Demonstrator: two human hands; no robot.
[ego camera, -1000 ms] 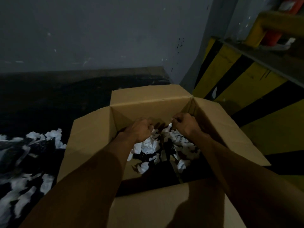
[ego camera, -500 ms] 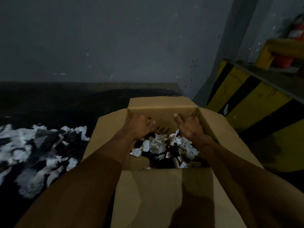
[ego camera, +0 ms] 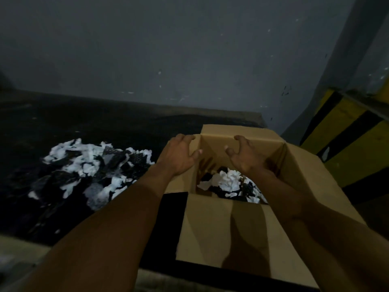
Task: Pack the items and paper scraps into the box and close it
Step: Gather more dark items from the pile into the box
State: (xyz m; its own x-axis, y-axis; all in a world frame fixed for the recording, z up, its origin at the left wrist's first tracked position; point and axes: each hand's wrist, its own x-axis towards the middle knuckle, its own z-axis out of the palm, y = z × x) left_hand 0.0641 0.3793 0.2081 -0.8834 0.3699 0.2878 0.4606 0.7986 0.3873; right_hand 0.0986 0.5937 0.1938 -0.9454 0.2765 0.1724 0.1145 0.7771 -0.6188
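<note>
The left hand (ego camera: 179, 154) and right hand (ego camera: 246, 157) spread wide, empty, above the open box (ego camera: 231, 228). Inside lie paper scraps (ego camera: 228, 182), another pile (ego camera: 90, 163) left of it.

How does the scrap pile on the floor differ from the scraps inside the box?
The floor pile is larger and spread across the dark floor; the boxed scraps form a smaller heap. The floor pile lies open, the boxed scraps walled by the box. Both mix white paper with dark pieces.

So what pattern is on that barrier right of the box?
The barrier has diagonal yellow and black stripes; head view shows it.
</note>
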